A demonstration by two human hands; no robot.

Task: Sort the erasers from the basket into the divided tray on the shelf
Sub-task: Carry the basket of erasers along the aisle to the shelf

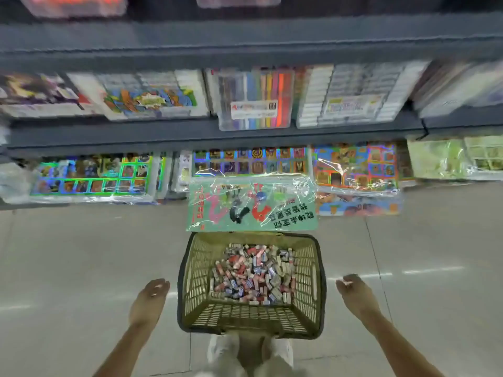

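A yellow-green plastic basket (198, 270) with a dark rim stands on the floor in front of my feet. It holds a heap of several small wrapped erasers (253, 273) in red, blue and white. My left hand (148, 302) hovers just left of the basket, fingers loosely curled, holding nothing. My right hand (356, 292) hovers to the right of the basket, also loosely curled and empty. No divided tray can be made out on the blurred shelves.
Grey shelves (245, 134) carry marker sets (254, 100) and card packs. A green wrapped pack (251, 205) lies on the floor just beyond the basket, with more shiny packs beside it. My shoes (223, 349) touch the basket's near edge. Pale tiled floor lies either side.
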